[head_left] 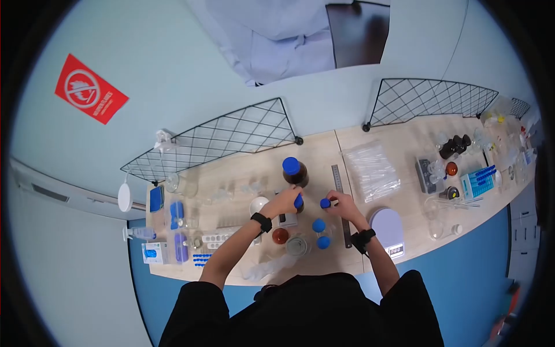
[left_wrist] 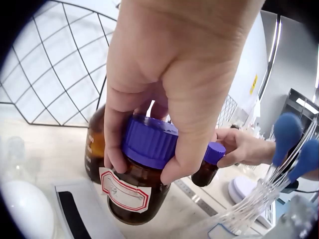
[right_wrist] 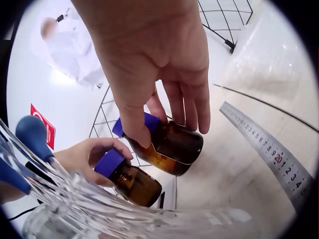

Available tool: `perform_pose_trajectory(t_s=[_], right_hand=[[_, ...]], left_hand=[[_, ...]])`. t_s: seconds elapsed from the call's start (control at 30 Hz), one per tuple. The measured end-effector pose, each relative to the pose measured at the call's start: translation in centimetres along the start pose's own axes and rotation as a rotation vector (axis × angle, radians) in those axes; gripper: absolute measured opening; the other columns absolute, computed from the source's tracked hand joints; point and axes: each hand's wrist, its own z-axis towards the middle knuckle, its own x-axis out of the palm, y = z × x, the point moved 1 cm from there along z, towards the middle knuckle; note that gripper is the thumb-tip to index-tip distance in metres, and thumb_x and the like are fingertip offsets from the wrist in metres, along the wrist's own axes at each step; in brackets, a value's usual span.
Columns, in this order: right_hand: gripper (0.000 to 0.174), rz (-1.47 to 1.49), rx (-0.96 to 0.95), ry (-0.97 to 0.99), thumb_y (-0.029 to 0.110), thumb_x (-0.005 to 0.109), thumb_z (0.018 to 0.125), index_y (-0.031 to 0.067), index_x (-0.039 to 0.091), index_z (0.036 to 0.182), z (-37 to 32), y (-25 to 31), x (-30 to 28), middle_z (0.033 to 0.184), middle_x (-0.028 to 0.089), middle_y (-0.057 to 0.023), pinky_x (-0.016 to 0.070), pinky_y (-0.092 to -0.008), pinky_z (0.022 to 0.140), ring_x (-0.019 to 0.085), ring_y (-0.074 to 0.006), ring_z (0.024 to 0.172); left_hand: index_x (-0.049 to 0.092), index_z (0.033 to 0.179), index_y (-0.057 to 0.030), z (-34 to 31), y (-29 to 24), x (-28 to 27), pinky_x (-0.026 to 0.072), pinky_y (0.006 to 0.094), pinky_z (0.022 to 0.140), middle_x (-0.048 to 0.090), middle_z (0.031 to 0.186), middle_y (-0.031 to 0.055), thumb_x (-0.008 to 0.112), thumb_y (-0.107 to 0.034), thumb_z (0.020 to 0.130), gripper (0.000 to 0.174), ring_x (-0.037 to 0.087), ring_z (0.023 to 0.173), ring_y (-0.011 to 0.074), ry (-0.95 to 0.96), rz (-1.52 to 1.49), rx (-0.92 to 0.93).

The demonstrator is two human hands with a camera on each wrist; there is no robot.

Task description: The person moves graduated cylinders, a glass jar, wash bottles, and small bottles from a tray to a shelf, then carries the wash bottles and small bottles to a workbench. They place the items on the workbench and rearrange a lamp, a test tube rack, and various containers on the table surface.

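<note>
My left hand (head_left: 281, 202) grips an amber glass bottle (left_wrist: 134, 191) by its ribbed blue cap (left_wrist: 151, 142), fingers and thumb on either side. A red-bordered white label (left_wrist: 124, 190) with handwriting is stuck on its front. To the right of it, my right hand (head_left: 341, 206) holds a second, smaller-looking amber bottle (left_wrist: 204, 173), thumb and fingers at its blue cap (head_left: 325, 203). The right wrist view shows both hands with their bottles near each other. A larger amber bottle (head_left: 296, 176) with a blue cap stands just behind my left hand.
Droppers with blue bulbs (head_left: 318, 225) stand upright close in front of the hands. A steel ruler (head_left: 341, 202) lies to the right, with a white scale (head_left: 386, 228) and plastic bags (head_left: 371, 172) beyond. A white tube rack (head_left: 217, 238) is at left; wire grids (head_left: 231, 136) line the back.
</note>
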Motion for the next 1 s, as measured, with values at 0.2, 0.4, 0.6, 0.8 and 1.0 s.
perform_pose_trajectory(t_s=[0.2,0.4,0.6,0.8,1.0], right_hand=[[0.027,0.065,0.023,0.168,0.008,0.069,0.060,0.0050,0.058,0.084,0.9,-2.7,2.6,0.078,0.062,-0.0066,0.0478,-0.0270,0.066,0.060,-0.0159,0.074],[0.036,-0.080,-0.037,0.304,0.009,0.071,0.058,0.0062,0.061,0.092,2.2,-3.3,5.1,0.081,0.062,-0.0092,0.0485,-0.0289,0.067,0.061,-0.0194,0.073],[0.037,-0.101,0.015,0.327,0.011,0.070,0.058,0.0073,0.063,0.094,2.7,-2.8,6.5,0.083,0.061,-0.0122,0.0484,-0.0298,0.067,0.061,-0.0222,0.072],[0.026,-0.090,0.064,0.369,0.014,0.068,0.065,0.0046,0.063,0.090,2.5,0.9,3.6,0.084,0.061,-0.0126,0.0480,-0.0297,0.066,0.061,-0.0216,0.074],[0.041,-0.080,0.206,0.116,0.017,0.062,0.073,0.0061,0.050,0.111,4.2,-1.8,0.8,0.087,0.061,-0.0146,0.0469,-0.0296,0.069,0.061,-0.0223,0.076]], left_hand=[[0.043,0.097,-0.0035,0.7,0.9,2.0,0.0436,0.0394,0.075,0.045,0.098,0.0187,0.061,0.001,0.057,0.045,0.050,0.086,0.0377,-0.120,-0.028,-0.015],[0.041,0.102,-0.0040,1.0,1.1,2.3,0.0431,0.0406,0.075,0.044,0.099,0.0178,0.062,0.000,0.057,0.049,0.049,0.089,0.0373,-0.142,-0.052,-0.030],[0.042,0.105,-0.0049,0.9,1.0,2.8,0.0421,0.0370,0.079,0.045,0.105,0.0150,0.068,-0.009,0.058,0.055,0.048,0.094,0.0336,-0.261,-0.177,-0.058],[0.040,0.113,-0.0045,-1.1,3.2,0.1,0.0437,0.0348,0.078,0.049,0.107,0.0164,0.073,-0.021,0.057,0.067,0.050,0.098,0.0256,-0.100,-0.266,-0.120],[0.036,0.117,0.0014,-1.1,1.2,-4.4,0.0444,0.0334,0.078,0.054,0.103,0.0212,0.075,-0.030,0.059,0.077,0.057,0.088,0.0295,-0.462,-0.484,-0.467]])
